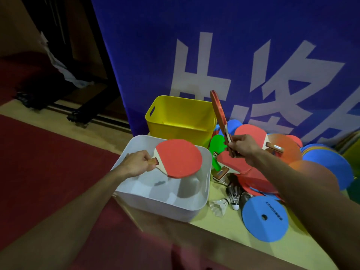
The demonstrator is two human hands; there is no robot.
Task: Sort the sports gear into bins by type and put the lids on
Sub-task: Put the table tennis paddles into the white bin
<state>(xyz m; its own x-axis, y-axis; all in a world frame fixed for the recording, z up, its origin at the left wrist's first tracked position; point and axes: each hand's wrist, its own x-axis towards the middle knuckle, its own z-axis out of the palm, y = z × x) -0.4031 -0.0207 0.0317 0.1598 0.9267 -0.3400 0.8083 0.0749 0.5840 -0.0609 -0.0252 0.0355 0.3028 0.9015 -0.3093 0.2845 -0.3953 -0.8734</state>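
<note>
**Q:** What is in your left hand?
**A:** Your left hand (136,163) has its fingers curled tight round the short handle of a red paddle (179,158). The paddle lies flat, face up, held over the open white bin (161,209) and clear of its rim.

**Q:** And your right?
**A:** Your right hand (244,146) grips the handle of a second paddle (218,110), fingers closed round it. This 1 stands nearly upright, edge toward you, beside the near corner of the yellow bin (175,131).

**Q:** Where is the rest of the gear?
**A:** Under your right hand, right of the 2 bins, sits a pile (253,182) of red paddles and flat coloured discs. A few shuttlecocks (234,193) lie at its near edge, beside a blue disc (265,218).
</note>
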